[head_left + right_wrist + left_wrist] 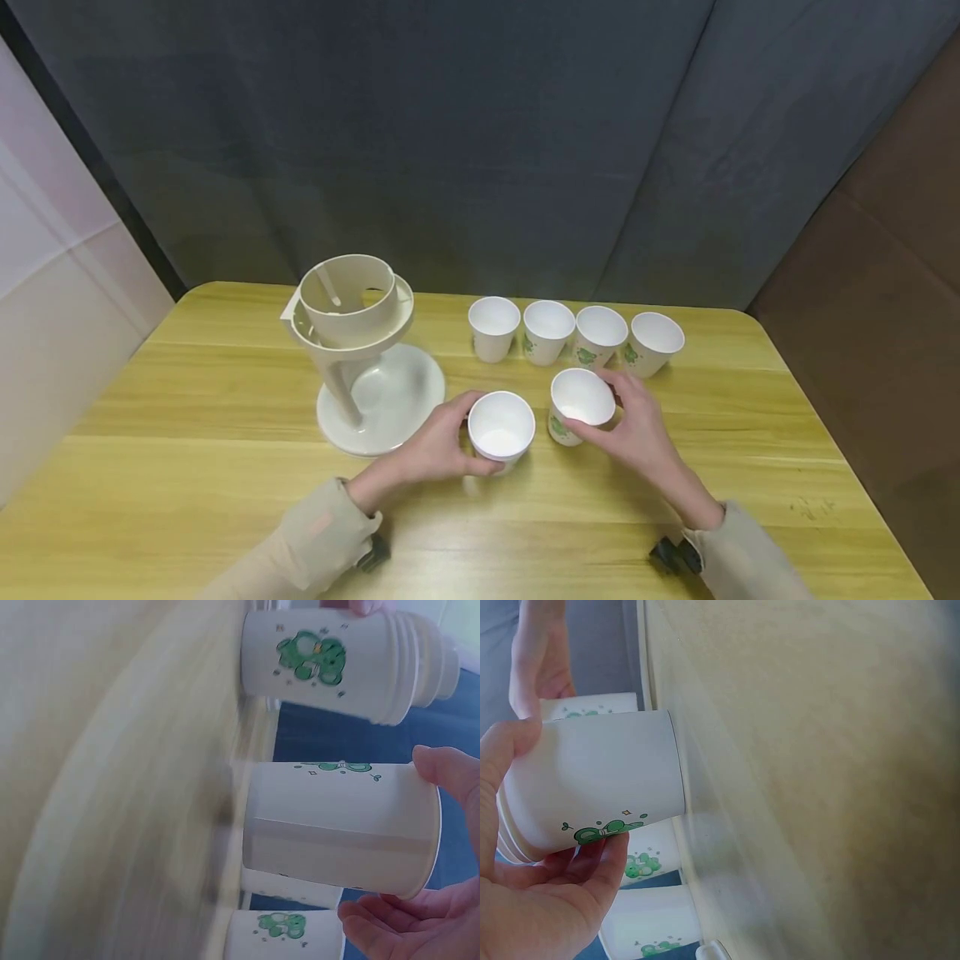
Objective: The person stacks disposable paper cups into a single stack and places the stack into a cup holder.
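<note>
Head view: two bare hands over a wood-grain table, smooth w/ a slight shine. L hand grips a cup stack, white & tapered, w/ more than one rolled rim showing; thumb & fingers curl round its sides. R hand holds a single cup just beside it, thumb on the near side, fingers on the far. Both are upright, mid-table; can't tell if they touch the wood. Wrist views show smooth, papery walls w/ green cartoon prints.

Just behind, a row of 4 matching cups, partly hidden by the R hand & its cup. Near the L hand, a cream stand, plastic-looking: slotted cylinder, slanted leg, round base. Dark cloth hangs behind.
</note>
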`<state>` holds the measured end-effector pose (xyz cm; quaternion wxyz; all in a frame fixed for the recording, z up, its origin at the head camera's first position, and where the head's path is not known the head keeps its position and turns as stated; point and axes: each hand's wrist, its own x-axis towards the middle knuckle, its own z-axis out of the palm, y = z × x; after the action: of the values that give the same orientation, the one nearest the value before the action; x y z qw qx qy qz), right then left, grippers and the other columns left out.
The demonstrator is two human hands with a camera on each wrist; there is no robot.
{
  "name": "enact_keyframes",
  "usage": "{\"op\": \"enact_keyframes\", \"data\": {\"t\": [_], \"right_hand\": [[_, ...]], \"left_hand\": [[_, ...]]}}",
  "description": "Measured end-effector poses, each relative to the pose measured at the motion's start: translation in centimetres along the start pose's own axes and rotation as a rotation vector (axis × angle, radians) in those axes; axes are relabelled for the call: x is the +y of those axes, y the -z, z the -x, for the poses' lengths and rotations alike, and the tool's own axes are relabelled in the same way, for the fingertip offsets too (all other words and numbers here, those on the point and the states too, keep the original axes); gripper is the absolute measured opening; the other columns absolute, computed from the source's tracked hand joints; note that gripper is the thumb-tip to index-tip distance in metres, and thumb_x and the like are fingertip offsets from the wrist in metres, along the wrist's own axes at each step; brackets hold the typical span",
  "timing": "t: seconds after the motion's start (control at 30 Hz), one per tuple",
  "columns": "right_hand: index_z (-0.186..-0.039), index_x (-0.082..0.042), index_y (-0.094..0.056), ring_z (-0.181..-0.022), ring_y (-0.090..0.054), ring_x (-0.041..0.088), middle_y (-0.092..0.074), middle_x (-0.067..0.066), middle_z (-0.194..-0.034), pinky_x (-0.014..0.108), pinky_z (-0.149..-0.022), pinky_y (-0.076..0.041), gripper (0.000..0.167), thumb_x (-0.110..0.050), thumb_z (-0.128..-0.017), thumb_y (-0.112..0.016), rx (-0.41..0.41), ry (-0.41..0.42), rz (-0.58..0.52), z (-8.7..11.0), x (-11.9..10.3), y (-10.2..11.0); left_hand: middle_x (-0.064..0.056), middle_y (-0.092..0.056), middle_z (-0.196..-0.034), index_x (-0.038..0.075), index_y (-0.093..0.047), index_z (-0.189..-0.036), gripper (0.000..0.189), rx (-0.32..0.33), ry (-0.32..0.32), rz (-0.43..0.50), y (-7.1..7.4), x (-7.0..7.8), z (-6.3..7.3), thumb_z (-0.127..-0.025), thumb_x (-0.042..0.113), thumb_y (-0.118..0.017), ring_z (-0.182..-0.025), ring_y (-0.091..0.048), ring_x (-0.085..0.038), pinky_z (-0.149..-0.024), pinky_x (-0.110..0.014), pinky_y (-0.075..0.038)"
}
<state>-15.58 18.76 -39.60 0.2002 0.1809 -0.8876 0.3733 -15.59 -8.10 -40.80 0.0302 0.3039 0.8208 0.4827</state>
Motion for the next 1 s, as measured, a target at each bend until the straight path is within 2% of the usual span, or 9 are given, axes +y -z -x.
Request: {"op": "enact_keyframes", "data": {"t": [0.2, 0.47, 0.77, 1.0], "right_hand": [[-0.11, 0.0, -0.059, -0.09, -0.055, 0.02, -0.06, 0.009, -0.1, 0.038, -0.071, -0.053, 0.064, -0.021, -0.057, -0.089, -0.033, 0.016, -0.009, 1.0, -1.0, 0.7], [-0.112, -0.001, -0.059, -0.089, -0.056, 0.015, -0.06, 0.003, -0.099, 0.032, -0.072, -0.053, 0.064, -0.019, -0.057, -0.089, -0.049, 0.01, -0.003, 1.4, -2.9, 2.3], [-0.116, -0.002, -0.059, -0.092, -0.056, 0.013, -0.058, 0.002, -0.102, 0.024, -0.079, -0.053, 0.068, -0.015, -0.056, -0.09, -0.047, 0.066, -0.046, 0.2, -5.5, 4.2], [-0.118, -0.006, -0.059, -0.093, -0.055, 0.012, -0.06, -0.001, -0.106, 0.018, -0.081, -0.05, 0.069, -0.017, -0.057, -0.089, -0.04, 0.112, -0.078, -1.3, -7.8, 4.8]], "left_hand": [[-0.009, -0.06, -0.115, -0.001, -0.05, -0.123, 0.071, -0.002, -0.005, -0.002, 0.0, -0.1, 0.0, -0.063, 0.013, -0.085, -0.102, -0.058, -0.022, -0.088, -0.034, -0.049], [-0.01, -0.06, -0.115, -0.002, -0.05, -0.123, 0.071, 0.0, -0.008, -0.001, 0.0, -0.1, 0.0, -0.063, 0.012, -0.085, -0.103, -0.058, -0.022, -0.089, -0.034, -0.049], [-0.01, -0.06, -0.115, -0.002, -0.05, -0.122, 0.07, -0.002, -0.014, 0.002, 0.0, -0.1, 0.1, -0.063, 0.012, -0.085, -0.103, -0.058, -0.022, -0.089, -0.034, -0.049], [-0.009, -0.06, -0.114, -0.002, -0.05, -0.122, 0.07, 0.001, -0.007, -0.006, 0.0, -0.1, 0.0, -0.063, 0.012, -0.085, -0.102, -0.058, -0.022, -0.089, -0.033, -0.05]]}}
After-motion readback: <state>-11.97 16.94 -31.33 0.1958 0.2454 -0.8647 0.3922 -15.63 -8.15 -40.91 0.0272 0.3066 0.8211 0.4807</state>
